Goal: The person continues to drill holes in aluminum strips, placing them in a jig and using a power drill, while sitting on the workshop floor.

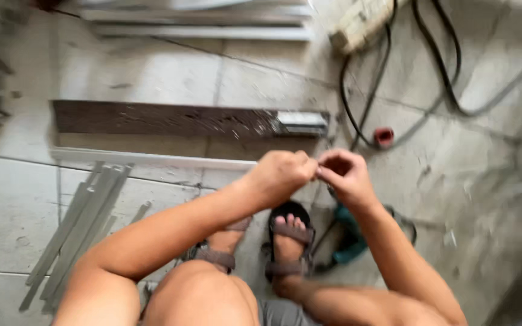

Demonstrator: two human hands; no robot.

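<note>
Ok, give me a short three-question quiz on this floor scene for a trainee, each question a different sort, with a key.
1. True or false: the left hand and the right hand meet at the fingertips above the sandalled feet.
2. Multiple choice: what lies on the floor just right of the feet? A) a teal power tool B) a yellow bucket C) a folded ladder
3. Fill in: to the left of the left forearm lies a bundle of grey metal ______.

Key: 1 true; 2 A; 3 strips. Whatever the fingers pinch between them is too small and blurred to tell.
</note>
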